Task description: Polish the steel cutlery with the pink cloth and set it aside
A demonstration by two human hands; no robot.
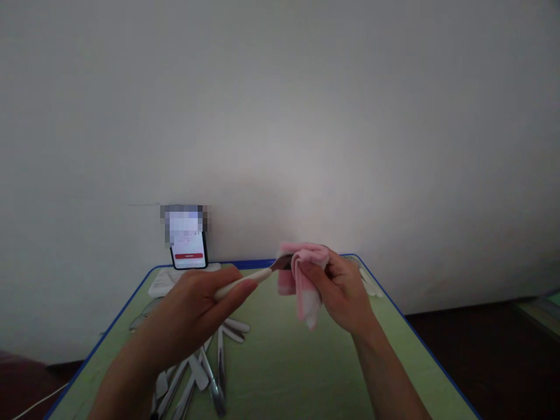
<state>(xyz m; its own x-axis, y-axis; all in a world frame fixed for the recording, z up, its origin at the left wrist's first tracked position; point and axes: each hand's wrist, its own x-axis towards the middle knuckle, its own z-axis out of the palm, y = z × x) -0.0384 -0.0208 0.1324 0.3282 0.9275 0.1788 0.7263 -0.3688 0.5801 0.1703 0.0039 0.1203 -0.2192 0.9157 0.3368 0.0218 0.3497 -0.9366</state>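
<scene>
My left hand is closed around the white handle of a piece of cutlery. Its metal neck widens toward the right, where a pink and white cloth wraps its head, so I cannot tell whether it is a spoon or a fork. My right hand pinches the cloth around that head, with a loose corner hanging down. Below my left forearm, several metal and white-handled cutlery pieces lie in a loose heap on the green tabletop.
A phone with a lit screen leans against the wall behind the table. Something white lies in front of it, partly behind my left hand. More white-handled cutlery rests at the back right. A blue edge borders the table.
</scene>
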